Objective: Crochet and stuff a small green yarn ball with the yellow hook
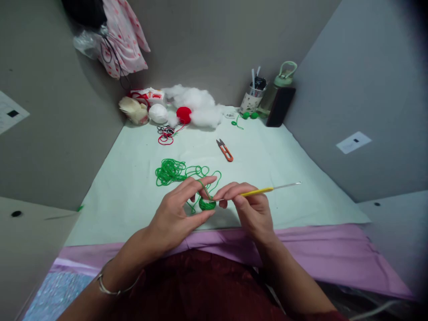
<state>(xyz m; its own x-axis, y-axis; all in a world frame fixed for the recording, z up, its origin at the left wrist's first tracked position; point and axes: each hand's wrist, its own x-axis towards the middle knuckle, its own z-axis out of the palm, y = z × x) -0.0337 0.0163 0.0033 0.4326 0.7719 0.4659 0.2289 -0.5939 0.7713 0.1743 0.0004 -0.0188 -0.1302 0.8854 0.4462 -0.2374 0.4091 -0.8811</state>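
Observation:
A small green crochet piece (207,204) is pinched between the thumb and fingers of my left hand (179,209). Green yarn runs over that hand's raised index finger and back to a loose tangle of green yarn (170,172) on the table. My right hand (250,203) grips a crochet hook (257,192) by its yellow handle. One metal end of the hook reaches the green piece, while the other points out to the right. Whether the tip is inside a stitch is too small to tell.
Orange thread snips (224,150) lie beyond my hands. Farther back are white stuffing (197,104), a red yarn ball (183,115), a white ball (158,113), small green pieces (246,115), a pen cup (251,101), a bottle (271,96) and a dark phone (281,107). Grey partitions enclose the table.

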